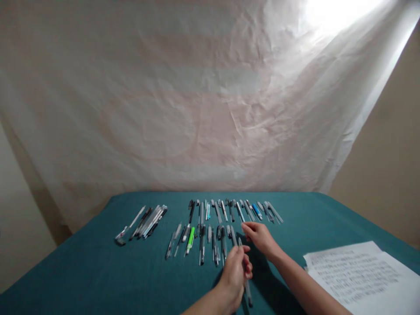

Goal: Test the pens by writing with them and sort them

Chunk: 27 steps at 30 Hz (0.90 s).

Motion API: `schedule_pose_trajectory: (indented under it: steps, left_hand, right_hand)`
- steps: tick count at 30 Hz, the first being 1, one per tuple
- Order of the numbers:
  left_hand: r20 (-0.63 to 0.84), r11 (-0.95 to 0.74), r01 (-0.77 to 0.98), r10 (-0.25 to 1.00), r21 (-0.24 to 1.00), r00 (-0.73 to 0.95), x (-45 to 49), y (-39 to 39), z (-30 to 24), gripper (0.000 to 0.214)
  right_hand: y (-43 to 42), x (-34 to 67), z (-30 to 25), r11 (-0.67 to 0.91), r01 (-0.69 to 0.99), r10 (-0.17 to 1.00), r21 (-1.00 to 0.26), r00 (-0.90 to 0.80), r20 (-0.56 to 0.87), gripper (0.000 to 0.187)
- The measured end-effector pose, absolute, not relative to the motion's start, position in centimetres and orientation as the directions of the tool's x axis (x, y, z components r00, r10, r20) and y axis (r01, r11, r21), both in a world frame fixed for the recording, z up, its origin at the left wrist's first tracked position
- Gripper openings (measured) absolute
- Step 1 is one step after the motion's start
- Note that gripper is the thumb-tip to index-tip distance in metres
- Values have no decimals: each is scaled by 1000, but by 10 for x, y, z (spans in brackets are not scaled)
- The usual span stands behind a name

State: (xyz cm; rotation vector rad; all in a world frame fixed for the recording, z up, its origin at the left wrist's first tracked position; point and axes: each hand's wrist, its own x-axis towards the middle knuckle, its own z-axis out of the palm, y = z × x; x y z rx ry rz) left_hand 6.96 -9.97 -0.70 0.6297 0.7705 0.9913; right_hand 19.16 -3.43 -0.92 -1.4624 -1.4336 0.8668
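Note:
My left hand (233, 272) is closed around a clear pen (248, 294), which sticks out above and below the fingers. The pen's dark end points toward me. My right hand (260, 237) is just beyond and to the right, with its thumb and fingers pinched together. What lies between those fingertips, if anything, is too small to make out. Left of the hands runs a near row of pens and caps, with a green pen (190, 240) and a black pen (202, 245) in it. A white pen (240, 212) in the far row lies close to my right fingertips.
A far row of pens includes a blue one (257, 211). Several pens form a bundle (152, 222) at the left, beside a separate slim pen (136, 217). Written sheets of paper (357, 275) lie at the right on the green tablecloth (98, 280). A pale sheet (197, 109) hangs behind.

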Motion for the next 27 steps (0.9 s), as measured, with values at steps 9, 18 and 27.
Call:
schedule_pose_trajectory:
  steps: [9, 18, 27]
  left_hand:
    - [-222, 347, -582, 935, 736, 277, 41, -100, -8, 26]
    - [-209, 335, -596, 939, 730, 272, 37, -100, -15, 27]
    - [-125, 288, -562, 942, 775, 310, 38, -103, -16, 30]
  right_hand:
    - [-10, 181, -30, 81, 538, 975, -839, 134, 180, 16]
    - [-28, 184, -17, 266, 626, 946, -733, -23, 323, 36]
    - [-27, 185, -22, 278, 650, 949, -707, -72, 307, 37]
